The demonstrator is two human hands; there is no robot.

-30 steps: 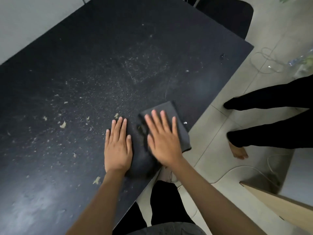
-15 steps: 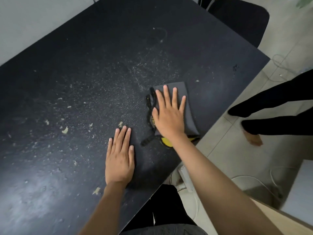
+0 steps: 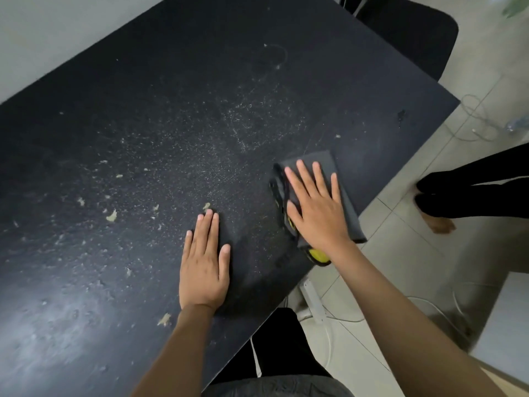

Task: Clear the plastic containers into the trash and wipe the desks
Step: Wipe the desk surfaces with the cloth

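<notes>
The left hand lies flat on the black desk close to its near edge, palm down, fingers straight and held together, holding nothing. Just to its right and a little farther out, the right hand presses flat on a folded dark grey cloth, fingers straight and slightly spread, not curled round it. The cloth sits at the desk's right edge, its near corner reaching that edge. A yellow and black thing shows from under the wrist; what it is cannot be told.

Pale crumbs lie scattered left of the left hand, and a fine whitish dust covers the middle of the desk beyond both hands. A faint ring mark shows farther up.

To the right, on the tiled floor, stand another person's dark-trousered legs. A black chair stands at the desk's far corner. No plastic containers are in view.
</notes>
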